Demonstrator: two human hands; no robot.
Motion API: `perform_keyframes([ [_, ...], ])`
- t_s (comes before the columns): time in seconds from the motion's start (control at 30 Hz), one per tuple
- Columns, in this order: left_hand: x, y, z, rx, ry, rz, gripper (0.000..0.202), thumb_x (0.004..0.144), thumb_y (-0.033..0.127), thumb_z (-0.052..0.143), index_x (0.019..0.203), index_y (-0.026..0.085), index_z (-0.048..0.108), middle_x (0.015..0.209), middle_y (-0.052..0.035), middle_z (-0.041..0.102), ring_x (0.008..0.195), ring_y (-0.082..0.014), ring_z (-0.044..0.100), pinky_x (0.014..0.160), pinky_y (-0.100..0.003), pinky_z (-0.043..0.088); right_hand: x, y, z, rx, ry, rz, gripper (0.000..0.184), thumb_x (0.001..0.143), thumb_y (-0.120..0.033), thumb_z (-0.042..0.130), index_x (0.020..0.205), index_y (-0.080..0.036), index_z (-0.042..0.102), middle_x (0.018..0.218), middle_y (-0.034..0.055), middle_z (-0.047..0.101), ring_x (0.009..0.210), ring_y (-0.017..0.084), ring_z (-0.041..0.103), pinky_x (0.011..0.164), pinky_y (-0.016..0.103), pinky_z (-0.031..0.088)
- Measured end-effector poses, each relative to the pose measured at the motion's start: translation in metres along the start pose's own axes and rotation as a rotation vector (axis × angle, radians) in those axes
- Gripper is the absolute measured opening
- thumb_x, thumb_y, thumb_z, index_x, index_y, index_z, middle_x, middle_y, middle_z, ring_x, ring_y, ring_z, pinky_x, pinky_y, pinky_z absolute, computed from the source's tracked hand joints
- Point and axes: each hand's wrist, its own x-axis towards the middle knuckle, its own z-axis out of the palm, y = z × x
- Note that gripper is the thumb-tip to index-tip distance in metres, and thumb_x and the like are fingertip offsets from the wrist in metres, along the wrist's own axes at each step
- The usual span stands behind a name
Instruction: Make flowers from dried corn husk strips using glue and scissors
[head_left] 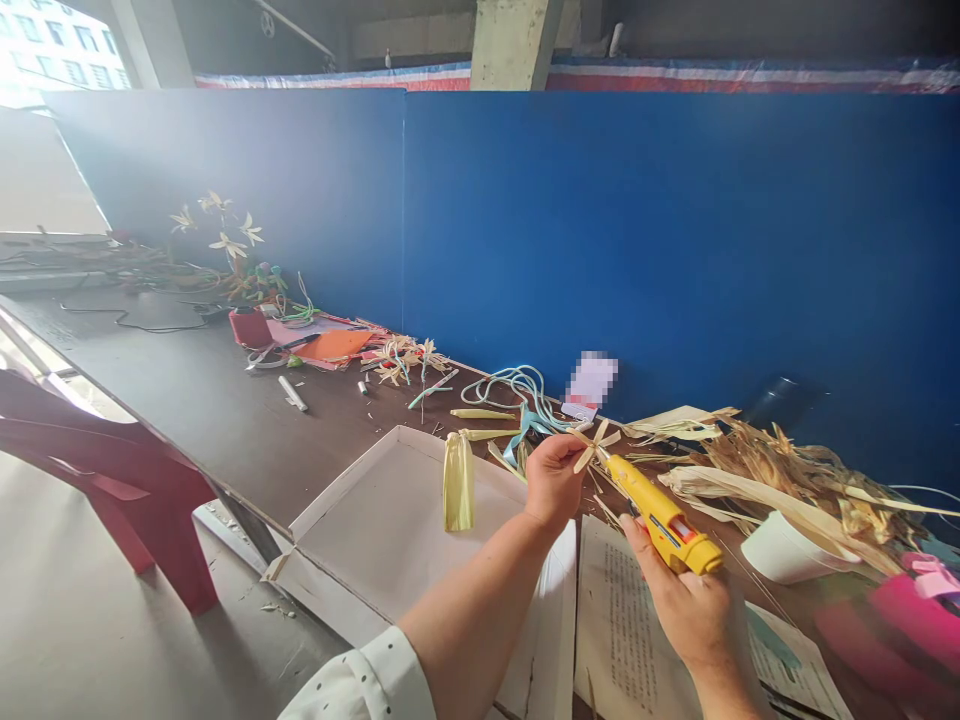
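Pinched in my left hand (553,482) is a small pale flower (598,444) with narrow, pointed petals that look like dried corn husk. My right hand (686,605) grips a yellow hot glue gun (660,510), its nozzle pointing up and left at the flower's middle. Whether the nozzle touches the flower I cannot tell. Left of my left hand, a folded yellow-green husk strip (459,485) hangs over the rim of a shallow white box lid (360,500). Beneath the glue gun lies a printed sheet (626,610).
Dried husks (780,465) are heaped at right beside a white cup (791,548) and a pink object (885,610). Blue cord (517,380) lies behind my hands. Orange paper (334,345) and finished flowers (225,230) stand farther left. A red chair (142,490) is by the table (202,400).
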Motion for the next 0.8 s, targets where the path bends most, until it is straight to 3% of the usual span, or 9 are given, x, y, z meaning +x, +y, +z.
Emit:
perform_keyframes([
  [0.27, 0.001, 0.0, 0.001, -0.031, -0.003, -0.003, 0.012, 0.072, 0.028, 0.069, 0.072, 0.016, 0.069, 0.074, -0.0028, 0.064, 0.07, -0.0119, 0.054, 0.07, -0.023, 0.044, -0.005, 0.007, 0.003, -0.023, 0.05, -0.011, 0.036, 0.083, -0.049, 0.055, 0.083, -0.017, 0.072, 0.066, 0.0094, 0.066, 0.06, 0.022, 0.064, 0.058, 0.03, 0.05],
  [0.5, 0.0, 0.005, 0.001, 0.024, -0.002, 0.006, 0.012, 0.072, 0.028, 0.069, 0.072, 0.015, 0.07, 0.073, -0.0027, 0.064, 0.07, -0.012, 0.055, 0.069, -0.023, 0.044, -0.007, 0.016, 0.005, -0.036, 0.053, -0.151, 0.028, 0.084, -0.04, 0.056, 0.088, -0.017, 0.073, 0.066, 0.0067, 0.066, 0.057, 0.019, 0.063, 0.056, 0.027, 0.047],
  [0.8, 0.001, 0.0, 0.0, -0.028, -0.031, -0.026, 0.012, 0.073, 0.027, 0.068, 0.073, 0.015, 0.069, 0.071, -0.0015, 0.063, 0.068, -0.0104, 0.053, 0.068, -0.023, 0.043, -0.006, 0.011, 0.003, 0.004, 0.037, -0.076, 0.03, 0.082, -0.045, 0.058, 0.077, -0.018, 0.071, 0.061, 0.0057, 0.064, 0.053, 0.019, 0.061, 0.051, 0.027, 0.047],
])
